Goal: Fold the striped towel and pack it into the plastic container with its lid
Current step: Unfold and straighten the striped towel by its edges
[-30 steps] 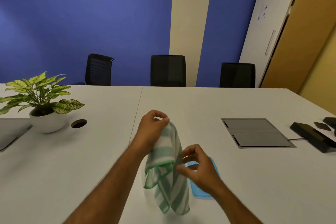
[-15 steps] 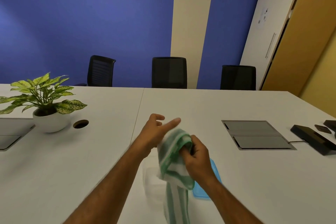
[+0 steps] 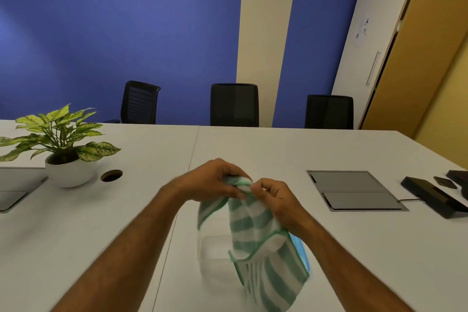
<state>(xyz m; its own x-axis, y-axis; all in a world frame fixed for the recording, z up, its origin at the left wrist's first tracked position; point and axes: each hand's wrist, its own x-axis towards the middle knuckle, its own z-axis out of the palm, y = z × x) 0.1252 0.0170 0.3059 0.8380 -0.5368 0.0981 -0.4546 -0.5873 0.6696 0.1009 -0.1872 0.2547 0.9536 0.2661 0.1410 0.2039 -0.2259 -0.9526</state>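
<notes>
The green-and-white striped towel (image 3: pixel 255 240) hangs in the air above the white table (image 3: pixel 253 149), bunched at its top edge. My left hand (image 3: pixel 212 180) pinches that top edge from the left. My right hand (image 3: pixel 274 197) pinches it right beside, the two hands almost touching. Under the hanging cloth stands a clear plastic container (image 3: pixel 215 253), partly covered by the towel. A blue lid (image 3: pixel 302 253) lies on the table to its right, mostly hidden behind the towel and my right forearm.
A potted plant (image 3: pixel 63 149) in a white bowl stands at the left, with a round cable hole (image 3: pixel 111 175) beside it. A grey floor-box hatch (image 3: pixel 354 190) sits flush at the right, black devices (image 3: pixel 435 195) beyond it. Three black chairs (image 3: pixel 234 105) line the far edge.
My left hand, open half a second ago, has closed on the towel's top edge. Both hands now hold it together, and the cloth has spread wider below them.
</notes>
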